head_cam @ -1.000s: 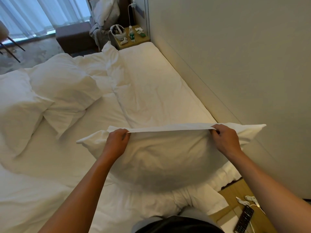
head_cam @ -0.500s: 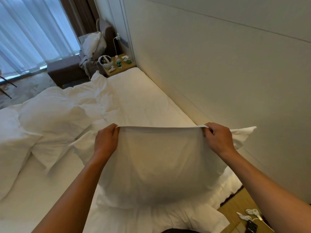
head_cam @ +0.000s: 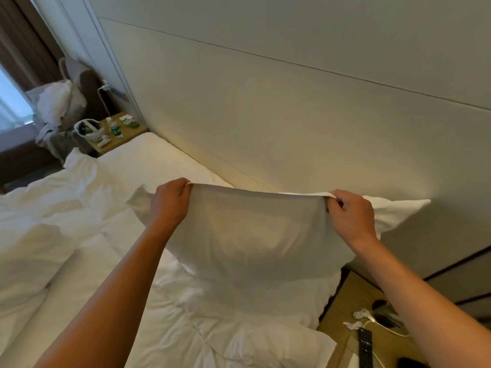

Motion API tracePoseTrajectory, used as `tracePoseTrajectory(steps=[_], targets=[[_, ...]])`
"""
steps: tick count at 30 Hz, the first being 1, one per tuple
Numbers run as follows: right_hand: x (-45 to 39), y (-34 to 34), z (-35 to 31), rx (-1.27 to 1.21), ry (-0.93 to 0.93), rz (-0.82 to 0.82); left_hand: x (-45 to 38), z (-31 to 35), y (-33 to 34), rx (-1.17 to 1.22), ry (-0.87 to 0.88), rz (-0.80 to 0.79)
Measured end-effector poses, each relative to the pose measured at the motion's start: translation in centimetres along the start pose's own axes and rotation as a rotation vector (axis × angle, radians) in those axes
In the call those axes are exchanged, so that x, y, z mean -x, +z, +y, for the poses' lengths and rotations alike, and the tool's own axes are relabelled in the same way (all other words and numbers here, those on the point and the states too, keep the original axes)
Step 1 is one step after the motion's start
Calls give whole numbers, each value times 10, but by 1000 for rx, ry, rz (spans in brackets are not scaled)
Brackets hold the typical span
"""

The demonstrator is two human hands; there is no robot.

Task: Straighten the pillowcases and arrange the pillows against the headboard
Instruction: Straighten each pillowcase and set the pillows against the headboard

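Note:
A white pillow (head_cam: 255,240) hangs upright in front of me, lifted above the bed (head_cam: 138,166) and close to the padded headboard (head_cam: 265,123). My left hand (head_cam: 167,205) pinches the top edge of its pillowcase near the left corner. My right hand (head_cam: 350,216) grips the same edge near the right corner, and the fabric between them is pulled fairly taut. The pillow's bottom is near the crumpled sheet. More white pillows and bedding (head_cam: 39,235) lie bunched at the left.
A wooden nightstand (head_cam: 353,301) at the lower right holds a black remote (head_cam: 365,343) and white cables. A far nightstand (head_cam: 119,131) carries a bottle, a headset and small items. A chair with clothes (head_cam: 63,102) stands by the curtain.
Both hands raised the pillow by its top edge and carried it nearer the headboard. The view tilted up toward the wall.

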State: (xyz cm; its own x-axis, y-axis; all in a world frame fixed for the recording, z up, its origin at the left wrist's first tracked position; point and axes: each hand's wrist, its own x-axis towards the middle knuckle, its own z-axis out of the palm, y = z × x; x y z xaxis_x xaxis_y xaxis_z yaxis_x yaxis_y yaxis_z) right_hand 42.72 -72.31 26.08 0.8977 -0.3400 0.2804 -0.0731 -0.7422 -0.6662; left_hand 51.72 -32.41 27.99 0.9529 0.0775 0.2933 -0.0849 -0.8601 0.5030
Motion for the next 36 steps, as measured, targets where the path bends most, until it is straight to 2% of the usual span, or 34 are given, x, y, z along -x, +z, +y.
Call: tracePoseTrajectory(steps=[9, 25, 28, 32, 36], targets=[[51, 49, 36, 82, 148, -228, 23, -42, 64, -31, -147, -238], [7, 60, -42, -142, 27, -107, -64, -55, 12, 27, -79, -28], [9, 77, -35, -155, 52, -154, -66, -67, 21, 13, -104, -67], [19, 103, -9, -108, 163, -256, -53, -89, 52, -34, -145, -213], [17, 112, 12, -102, 222, -254, -44, -97, 80, -37, -149, -262]])
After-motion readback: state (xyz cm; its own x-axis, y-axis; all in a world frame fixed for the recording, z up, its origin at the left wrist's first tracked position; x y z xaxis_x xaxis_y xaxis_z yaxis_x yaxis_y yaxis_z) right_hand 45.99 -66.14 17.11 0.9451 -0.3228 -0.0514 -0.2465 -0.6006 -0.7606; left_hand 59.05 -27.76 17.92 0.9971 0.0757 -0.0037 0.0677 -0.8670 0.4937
